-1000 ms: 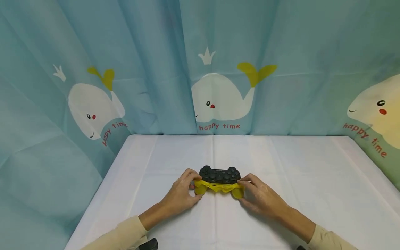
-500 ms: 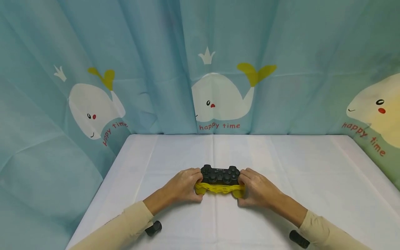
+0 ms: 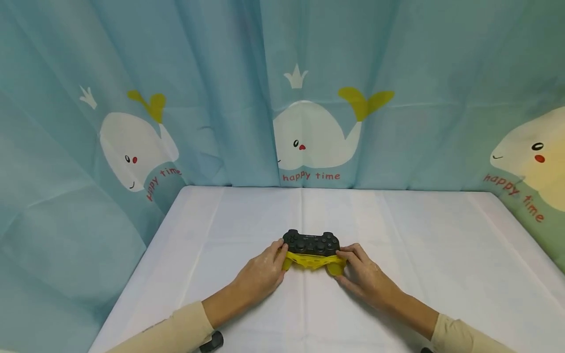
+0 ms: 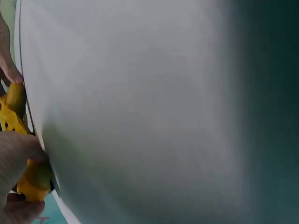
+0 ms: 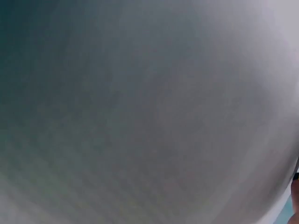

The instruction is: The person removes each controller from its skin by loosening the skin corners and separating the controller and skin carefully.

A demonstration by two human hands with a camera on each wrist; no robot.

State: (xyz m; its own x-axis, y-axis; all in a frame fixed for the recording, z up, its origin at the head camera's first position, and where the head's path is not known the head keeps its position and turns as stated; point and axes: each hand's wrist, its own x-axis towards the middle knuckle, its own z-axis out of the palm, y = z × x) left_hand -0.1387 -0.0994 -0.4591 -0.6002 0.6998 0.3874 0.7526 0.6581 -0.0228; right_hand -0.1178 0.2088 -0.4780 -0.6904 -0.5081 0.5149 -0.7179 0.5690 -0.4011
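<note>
While the black controller (image 3: 310, 244) lies between | left grip (image 3: 261, 273) pinches yellow cover (image 3: 311, 261) at left | right grip (image 3: 370, 280) likewise at right

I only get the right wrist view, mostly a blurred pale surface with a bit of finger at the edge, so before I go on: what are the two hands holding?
Observer: The head view shows a black game controller with a yellow cover on its near side.

Operator: Does that cover hide the whole top?

Observer: No. In the head view the far part, buttons included, is bare.

Operator: And what's at the left end?

Observer: The left hand grips it there.
</note>
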